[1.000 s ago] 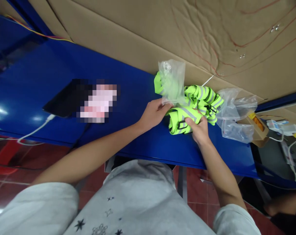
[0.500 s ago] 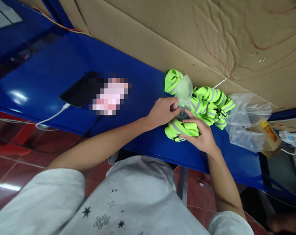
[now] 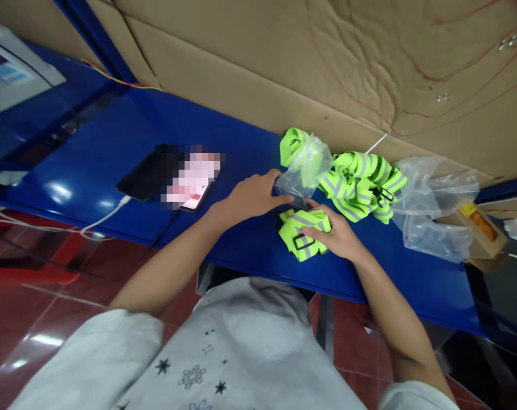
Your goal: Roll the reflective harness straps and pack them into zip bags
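Observation:
My left hand [image 3: 256, 195] is closed on the mouth edge of a clear plastic bag [image 3: 303, 176], its thumb and fingers at the bag's near left side. My right hand [image 3: 337, 232] grips a folded bundle of neon-yellow reflective strap [image 3: 295, 233] with a black buckle [image 3: 303, 242] facing up. Its fingertips reach close to the bag's mouth; whether they touch the plastic I cannot tell. Behind the bag lies a rolled yellow strap [image 3: 293, 146], partly covered by the plastic. A tangled pile of similar straps [image 3: 361, 182] lies to the right.
Several empty clear bags [image 3: 438, 236] lie right of the pile, beside a small cardboard box [image 3: 483, 239]. On the left, a dark phone [image 3: 145, 179] with a white cable and a lit phone [image 3: 194, 191] rest on the blue table [image 3: 241, 136]. A cardboard panel [image 3: 250, 74] stands behind.
My hands have moved apart slightly, with the bag's mouth now spread out between them. The strap bundle in my right hand has turned, bringing its buckle into view. The camera view has shifted.

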### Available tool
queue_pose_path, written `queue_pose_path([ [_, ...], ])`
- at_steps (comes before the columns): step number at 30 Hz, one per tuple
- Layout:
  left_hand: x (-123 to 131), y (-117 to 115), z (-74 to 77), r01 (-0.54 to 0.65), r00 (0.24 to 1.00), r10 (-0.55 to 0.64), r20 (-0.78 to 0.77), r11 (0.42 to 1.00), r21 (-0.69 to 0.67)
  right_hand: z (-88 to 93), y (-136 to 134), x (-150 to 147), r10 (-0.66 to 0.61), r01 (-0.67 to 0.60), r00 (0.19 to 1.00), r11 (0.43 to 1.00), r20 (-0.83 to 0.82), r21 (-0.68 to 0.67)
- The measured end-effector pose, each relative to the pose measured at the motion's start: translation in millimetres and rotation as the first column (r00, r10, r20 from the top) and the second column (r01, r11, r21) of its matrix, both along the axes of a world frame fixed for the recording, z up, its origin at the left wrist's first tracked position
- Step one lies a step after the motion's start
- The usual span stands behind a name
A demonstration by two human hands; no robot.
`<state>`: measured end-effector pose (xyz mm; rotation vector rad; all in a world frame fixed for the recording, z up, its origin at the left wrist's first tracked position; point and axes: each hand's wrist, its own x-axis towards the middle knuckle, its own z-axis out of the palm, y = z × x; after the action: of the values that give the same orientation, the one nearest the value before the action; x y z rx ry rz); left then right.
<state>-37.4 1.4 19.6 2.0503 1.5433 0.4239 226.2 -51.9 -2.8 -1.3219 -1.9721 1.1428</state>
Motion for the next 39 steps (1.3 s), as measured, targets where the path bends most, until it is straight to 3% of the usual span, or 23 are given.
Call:
queue_pose_path([
  [2, -20.3, -19.0, 3.2, -0.127, 0.986, 0.144, -0.08, 0.974, 0.188, -2.5, 1.2, 1.3, 0.006, -0.007, 1.0, 1.0, -0.02, -0.017],
  [4, -42.8, -35.3, -0.8, -0.276, 0.933, 0.347, -0.099, 0.862, 0.424, -2.5, 0.3, 1.2, 0.014, -0.015, 1.0, 1.0, -0.021, -0.015],
  [6, -63.8, -44.9, -11.2, -0.335, 0.89, 0.446, -0.089, 0.776, 0.535, -1.0, -1.5, -0.1, 0.032, -0.032, 0.999, 0.999, -0.014, -0.014],
  [8, -79.7, -47.4, -24.8, -0.348, 0.878, 0.47, -0.088, 0.755, 0.555, 0.4, -2.8, -1.7, 0.048, -0.048, 0.999, 0.999, -0.012, -0.021],
  [11, -90.3, -44.4, -40.3, -0.357, 0.877, 0.47, -0.099, 0.776, 0.52, 0.5, -2.7, -3.4, 0.058, -0.058, 0.998, 0.998, -0.014, -0.024],
  [14, -87.8, -42.2, -38.4, -0.37, 0.875, 0.475, -0.095, 0.783, 0.501, -0.8, -1.3, -4.3, 0.05, -0.05, 0.999, 0.999, -0.019, -0.005],
  [17, -75.4, -40.7, -19.9, -0.315, 0.926, 0.378, -0.022, 0.801, 0.51, -0.5, 0.0, -5.5, 0.047, -0.047, 0.998, 0.998, -0.029, 0.031],
  [19, -61.1, -35.6, -4.9, -0.134, 0.988, 0.152, 0.006, 0.855, 0.501, 1.2, 0.8, -6.1, 0.061, -0.058, 0.997, 0.996, -0.041, 0.066],
  [21, -42.3, -24.8, 6.2, 0.091, 0.996, -0.082, -0.038, 0.863, 0.496, 3.5, 1.1, -5.7, 0.07, -0.064, 0.996, 0.993, -0.059, 0.097],
  [24, -11.1, -1.9, 10.0, 0.232, 0.969, -0.158, -0.187, 0.839, 0.492, 4.8, 0.8, -2.0, 0.026, -0.023, 0.992, 0.999, -0.121, 0.028],
  [26, 6.8, 11.5, 4.3, 0.196, 0.977, -0.136, -0.165, 0.875, 0.442, 2.8, 0.8, 1.6, -0.101, 0.084, 0.973, 0.992, -0.207, -0.092],
  [28, 20.0, 18.3, -5.2, 0.08, 0.997, -0.068, -0.044, 0.902, 0.423, -1.3, 2.3, 4.4, -0.267, 0.226, 0.922, 0.959, -0.281, -0.169],
  [30, 27.9, 17.7, -15.9, -0.026, 0.995, -0.014, 0.096, 0.916, 0.401, -5.5, 5.6, 5.4, -0.417, 0.374, 0.844, 0.908, -0.336, -0.187],
  [33, 33.0, 9.2, -27.5, -0.067, 0.978, -0.01, 0.208, 0.93, 0.36, -9.2, 12.2, 5.8, -0.587, 0.551, 0.698, 0.806, -0.412, -0.215],
  [35, 34.5, 3.9, -30.6, -0.055, 0.978, -0.021, 0.207, 0.932, 0.359, -10.2, 15.1, 7.6, -0.636, 0.602, 0.639, 0.764, -0.434, -0.234],
  [39, 33.9, 1.5, -29.9, -0.037, 0.989, -0.023, 0.143, 0.915, 0.402, -11.3, 13.5, 14.2, -0.53, 0.49, 0.75, 0.847, -0.395, -0.206],
])
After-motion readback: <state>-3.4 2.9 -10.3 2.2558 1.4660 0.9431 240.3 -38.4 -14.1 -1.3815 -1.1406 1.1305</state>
